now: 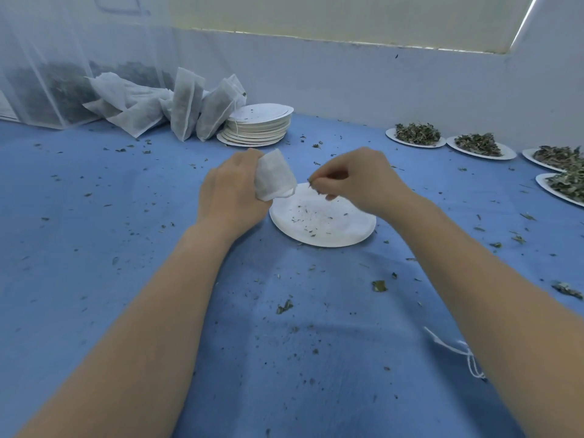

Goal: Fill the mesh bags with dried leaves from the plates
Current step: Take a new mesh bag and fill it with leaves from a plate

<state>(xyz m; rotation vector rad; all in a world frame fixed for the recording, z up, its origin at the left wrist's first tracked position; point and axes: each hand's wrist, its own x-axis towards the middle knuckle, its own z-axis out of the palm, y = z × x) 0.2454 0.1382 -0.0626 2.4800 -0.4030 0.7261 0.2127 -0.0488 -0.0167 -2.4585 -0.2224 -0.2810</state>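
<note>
The left hand (229, 192) is gripping a mesh bag (274, 178) above the plate (322, 221); right hand (357, 178) fingers (319, 184) are pinching leaf bits (310, 181) beside it. Crumbs risk missing the narrow mouth and scattering.

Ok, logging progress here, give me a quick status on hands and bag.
Left hand grips mesh bag. Right hand pinches leaf bits beside the bag. Plate below holds only crumbs. Nothing in the way.

blue table cover (94, 235) looks like matt cloth, slightly textured. plate (322, 222) and the stack of plates (257, 126) look like matt white paper. mesh bag (274, 175) is thin, see-through white fabric.
</note>
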